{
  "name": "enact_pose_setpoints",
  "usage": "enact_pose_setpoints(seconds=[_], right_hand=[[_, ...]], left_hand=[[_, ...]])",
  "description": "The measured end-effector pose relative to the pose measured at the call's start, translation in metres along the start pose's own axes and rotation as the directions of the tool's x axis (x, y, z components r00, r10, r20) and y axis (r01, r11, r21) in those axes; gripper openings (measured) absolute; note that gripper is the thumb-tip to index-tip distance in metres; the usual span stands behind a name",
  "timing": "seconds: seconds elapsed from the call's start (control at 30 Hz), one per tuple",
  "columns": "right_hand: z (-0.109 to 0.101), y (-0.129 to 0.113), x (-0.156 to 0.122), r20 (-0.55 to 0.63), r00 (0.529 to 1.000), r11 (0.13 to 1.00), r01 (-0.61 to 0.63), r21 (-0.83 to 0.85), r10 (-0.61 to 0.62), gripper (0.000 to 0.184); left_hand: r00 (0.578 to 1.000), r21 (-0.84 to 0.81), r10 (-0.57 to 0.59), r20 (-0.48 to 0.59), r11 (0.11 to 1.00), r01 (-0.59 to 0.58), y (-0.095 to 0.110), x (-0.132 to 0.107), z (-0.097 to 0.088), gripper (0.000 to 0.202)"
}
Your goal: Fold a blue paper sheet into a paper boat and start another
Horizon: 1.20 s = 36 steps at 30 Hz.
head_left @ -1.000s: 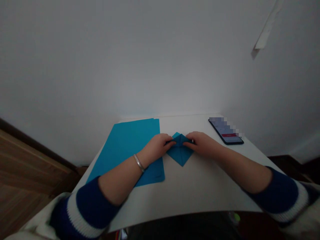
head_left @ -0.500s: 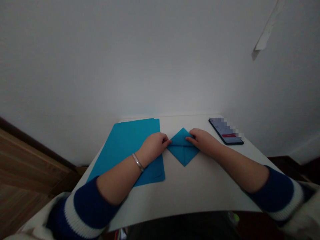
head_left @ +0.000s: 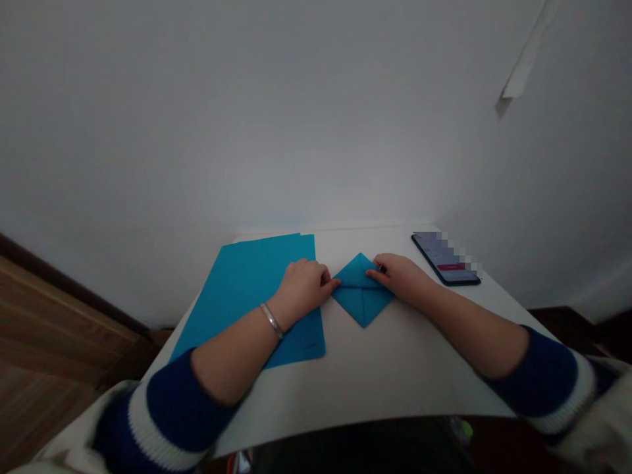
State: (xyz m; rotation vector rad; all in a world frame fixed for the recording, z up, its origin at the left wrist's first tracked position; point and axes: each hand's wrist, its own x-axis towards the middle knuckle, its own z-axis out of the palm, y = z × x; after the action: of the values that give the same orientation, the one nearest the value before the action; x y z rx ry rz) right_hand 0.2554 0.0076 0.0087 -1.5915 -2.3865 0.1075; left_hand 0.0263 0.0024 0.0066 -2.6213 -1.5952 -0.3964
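A folded piece of blue paper (head_left: 363, 304) lies on the white table as a diamond, with creases crossing at its middle. My left hand (head_left: 307, 284) pinches its left corner between thumb and fingers, the wrist resting over a stack of blue sheets (head_left: 247, 276). On the other side, my right hand (head_left: 395, 276) grips the upper right edge, its thumb on top of the paper and the right corner partly hidden beneath. A silver bangle (head_left: 272, 320) circles my left wrist.
A phone (head_left: 447, 260) with its screen lit lies at the table's right rear. The white table (head_left: 385, 375) stands against a pale wall (head_left: 316, 131). Wooden panelling (head_left: 44, 355) is at the left, and a white strip (head_left: 528, 59) hangs on the wall at upper right.
Both hands keep their hold on the folded paper, which has barely moved. The fingers of my left hand have shifted slightly.
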Motion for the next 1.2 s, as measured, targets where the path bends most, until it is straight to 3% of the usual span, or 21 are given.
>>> enact_pose_setpoints(seconds=[0.27,0.43,0.63,0.83,1.0,1.1,1.2], right_hand=[[0.0,-0.001,-0.005,-0.028,1.0,0.993,-0.006,0.116,0.009,0.021],[0.0,-0.003,-0.009,0.018,0.985,0.967,0.164,0.193,-0.171,0.022],[-0.004,-0.012,-0.015,-0.008,0.939,0.939,0.343,0.003,-0.343,0.013],[-0.002,-0.017,-0.015,0.014,0.95,0.949,0.314,-0.029,-0.313,0.014],[-0.004,-0.016,-0.012,0.084,0.958,0.958,0.264,0.114,-0.274,0.016],[-0.006,-0.013,-0.01,0.132,0.969,0.965,0.183,0.19,-0.21,0.019],[-0.009,-0.007,-0.007,0.223,0.968,0.983,0.076,0.166,-0.112,0.024]], left_hand=[[0.999,-0.056,0.046,-0.013,0.997,-0.047,-0.002,0.002,0.004,0.026],[0.99,-0.091,0.143,-0.001,0.986,-0.142,0.002,0.0,-0.003,0.02],[0.93,-0.127,0.366,-0.013,0.922,-0.365,0.006,-0.003,-0.006,0.011],[0.934,-0.129,0.355,0.046,0.929,-0.347,0.007,0.0,-0.004,0.016],[0.946,-0.179,0.315,0.072,0.937,-0.298,0.009,-0.001,-0.005,0.016],[0.951,-0.216,0.297,0.082,0.937,-0.273,0.008,-0.001,-0.004,0.017],[0.959,-0.238,0.272,0.085,0.94,-0.245,0.006,-0.001,-0.002,0.02]])
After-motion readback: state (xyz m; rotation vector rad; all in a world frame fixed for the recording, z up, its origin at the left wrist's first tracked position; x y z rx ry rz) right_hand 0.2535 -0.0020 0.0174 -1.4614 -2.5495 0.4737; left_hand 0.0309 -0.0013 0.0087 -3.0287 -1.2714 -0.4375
